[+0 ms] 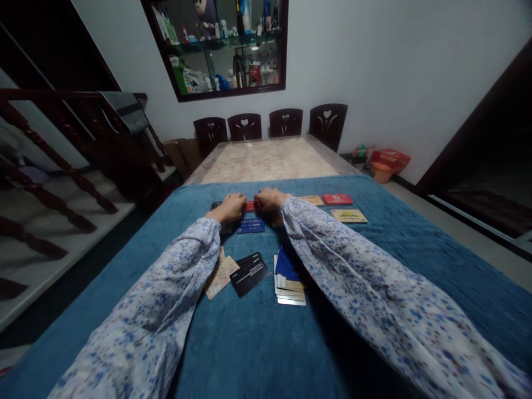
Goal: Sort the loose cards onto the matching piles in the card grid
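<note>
Both my arms reach forward over a blue cloth [374, 260] covering the near part of a table. My left hand [231, 207] and my right hand [269, 199] are closed side by side, pinching a red card [250, 205] between them. Just below the hands lies a blue card [251, 225]. Nearer to me lie a black card [250, 273], a beige card [219, 275] partly under my left sleeve, and a stack of cards [287, 280] with a blue one on top.
To the right of my hands lie a red card [337, 199], a beige card [348, 215] and a tan card [311, 200]. Beyond the cloth is the bare marble tabletop [266, 160] with several dark chairs [286, 122]. A stair railing [62, 160] stands left.
</note>
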`<state>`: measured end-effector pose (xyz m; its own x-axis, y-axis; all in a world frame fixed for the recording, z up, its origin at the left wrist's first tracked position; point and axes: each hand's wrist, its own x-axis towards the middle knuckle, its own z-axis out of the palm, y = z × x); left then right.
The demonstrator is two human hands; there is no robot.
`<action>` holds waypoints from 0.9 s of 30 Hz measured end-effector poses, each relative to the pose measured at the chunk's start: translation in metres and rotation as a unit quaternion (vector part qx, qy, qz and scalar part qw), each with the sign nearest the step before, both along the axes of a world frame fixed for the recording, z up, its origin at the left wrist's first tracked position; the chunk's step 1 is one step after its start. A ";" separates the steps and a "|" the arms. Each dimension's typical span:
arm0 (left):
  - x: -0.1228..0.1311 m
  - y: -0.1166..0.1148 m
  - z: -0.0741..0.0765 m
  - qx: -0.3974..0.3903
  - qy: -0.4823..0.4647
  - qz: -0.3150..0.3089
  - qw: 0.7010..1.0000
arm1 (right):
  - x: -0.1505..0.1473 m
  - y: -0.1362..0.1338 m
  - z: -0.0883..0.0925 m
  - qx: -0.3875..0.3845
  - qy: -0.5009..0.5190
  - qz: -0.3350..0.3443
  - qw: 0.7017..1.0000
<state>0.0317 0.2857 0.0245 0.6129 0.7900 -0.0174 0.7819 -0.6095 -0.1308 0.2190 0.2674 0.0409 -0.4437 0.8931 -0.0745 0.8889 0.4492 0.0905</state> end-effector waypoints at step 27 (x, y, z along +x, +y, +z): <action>-0.043 -0.076 -0.016 0.064 -0.111 -0.041 0.991 | -0.007 -0.095 0.015 0.117 0.070 0.054 0.989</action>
<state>-0.0115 0.2096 0.0081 0.6529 0.7240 0.2226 0.7482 -0.6621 -0.0413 0.2120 0.1724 0.0560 -0.5283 0.8259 0.1971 0.8483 0.5231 0.0820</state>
